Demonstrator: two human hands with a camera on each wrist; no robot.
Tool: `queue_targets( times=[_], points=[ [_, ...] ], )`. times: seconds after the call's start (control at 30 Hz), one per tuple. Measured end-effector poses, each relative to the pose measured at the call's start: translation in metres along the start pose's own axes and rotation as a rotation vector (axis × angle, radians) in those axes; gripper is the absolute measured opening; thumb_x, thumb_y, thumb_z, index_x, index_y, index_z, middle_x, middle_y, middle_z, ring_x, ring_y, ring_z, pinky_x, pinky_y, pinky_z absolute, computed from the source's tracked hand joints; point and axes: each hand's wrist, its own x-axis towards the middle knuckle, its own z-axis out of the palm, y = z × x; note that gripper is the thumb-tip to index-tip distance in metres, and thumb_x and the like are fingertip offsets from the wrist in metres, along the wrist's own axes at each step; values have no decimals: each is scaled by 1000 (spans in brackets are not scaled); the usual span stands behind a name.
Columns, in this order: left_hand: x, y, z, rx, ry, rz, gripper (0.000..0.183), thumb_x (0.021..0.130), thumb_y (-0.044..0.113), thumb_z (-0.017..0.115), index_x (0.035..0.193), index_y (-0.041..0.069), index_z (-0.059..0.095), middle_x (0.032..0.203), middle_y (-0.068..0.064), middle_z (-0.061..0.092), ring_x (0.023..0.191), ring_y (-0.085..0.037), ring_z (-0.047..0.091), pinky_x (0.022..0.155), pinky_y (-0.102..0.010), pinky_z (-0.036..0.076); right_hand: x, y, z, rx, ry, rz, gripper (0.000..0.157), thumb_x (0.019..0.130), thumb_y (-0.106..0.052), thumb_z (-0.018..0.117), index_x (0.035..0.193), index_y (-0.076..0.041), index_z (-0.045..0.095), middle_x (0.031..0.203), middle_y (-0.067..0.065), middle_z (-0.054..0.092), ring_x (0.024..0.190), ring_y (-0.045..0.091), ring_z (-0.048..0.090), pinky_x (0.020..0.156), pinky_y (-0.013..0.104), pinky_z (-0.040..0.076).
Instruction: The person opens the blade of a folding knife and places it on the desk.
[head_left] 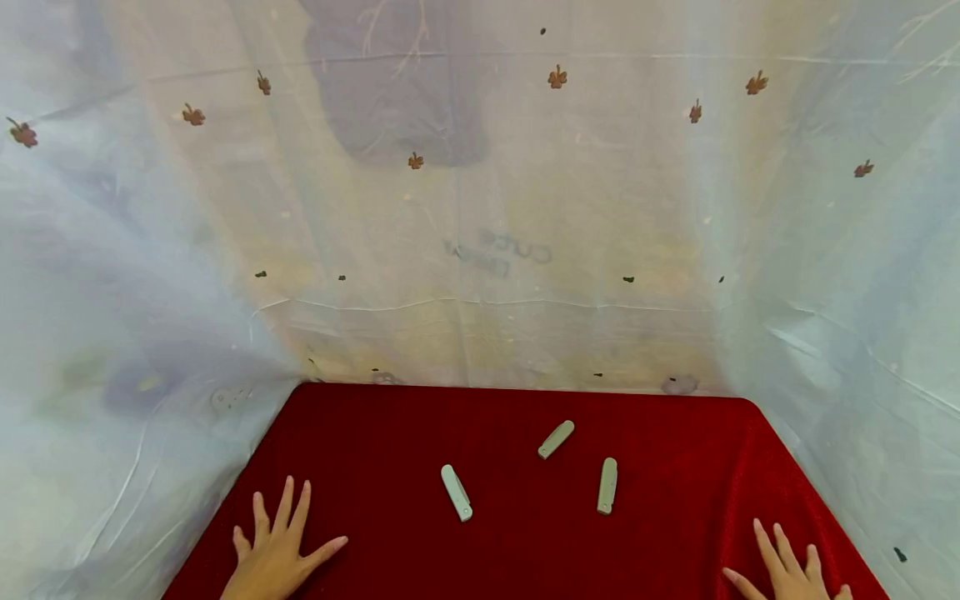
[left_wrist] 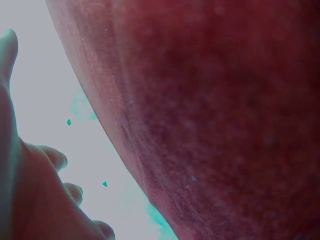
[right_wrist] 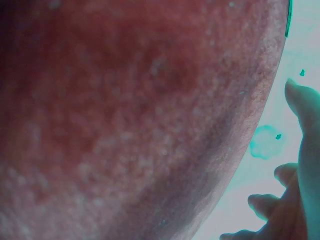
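Three folding pocket knives lie on the red cloth in the head view. A whitish pocket knife point(head_left: 457, 492) is left of the other two, a beige one point(head_left: 556, 439) lies farther back, and another beige one point(head_left: 607, 486) is to the right. All three look folded. My left hand point(head_left: 273, 554) is at the cloth's left side, fingers spread and holding nothing. At the right side is my right hand point(head_left: 791, 567), also with spread fingers and nothing in it; the lower frame edge cuts it off. Both wrist views show fingers beside the close, blurred red cloth.
The red cloth point(head_left: 390, 433) covers the table, with a crease near its right side. Pale printed sheets point(head_left: 480, 333) hang behind it and along both sides, marked with small brown leaf shapes point(head_left: 557, 77).
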Motion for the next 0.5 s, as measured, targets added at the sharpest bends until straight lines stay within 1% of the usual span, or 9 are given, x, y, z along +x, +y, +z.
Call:
queue_targets(
  times=[0.13,0.23,0.33,0.43,0.5],
  points=[
    [-3,0,3,-6,-8,-2,109,76,77,47,150,13,1,153,-18,-12,126,-55,-22,81,-82,-6,-5,0,-2,-14,-5,3,112,74,-78,46,146,-4,2,143,35,3,118,64,-13,73,71,-28],
    [-4,0,5,-22,-15,0,109,76,76,47,150,13,-1,153,-18,-12,126,-54,-24,80,-81,-11,-9,-1,-5,-17,-13,6,113,74,-78,46,146,-5,0,143,34,2,118,63,-13,74,71,-27],
    [-3,-1,6,-34,-24,6,109,76,76,48,150,14,-3,152,-19,-12,125,-53,-26,80,-80,-13,-11,-2,-7,-14,-16,8,114,73,-79,47,146,-5,0,144,33,2,120,63,-11,78,72,-25],
    [-2,-3,5,-33,-24,16,108,76,75,48,150,14,-2,153,-19,-11,126,-53,-26,80,-80,-13,-13,-3,-8,-14,-13,-13,112,75,-78,45,146,-2,3,144,34,4,122,61,-6,85,76,-17],
    [-2,-4,5,-35,-25,21,107,77,75,49,150,13,0,153,-19,-10,126,-53,-25,81,-80,-13,-14,-5,-8,-34,5,-60,109,78,-76,43,145,2,7,143,36,9,124,60,3,89,77,-6]
  ],
)
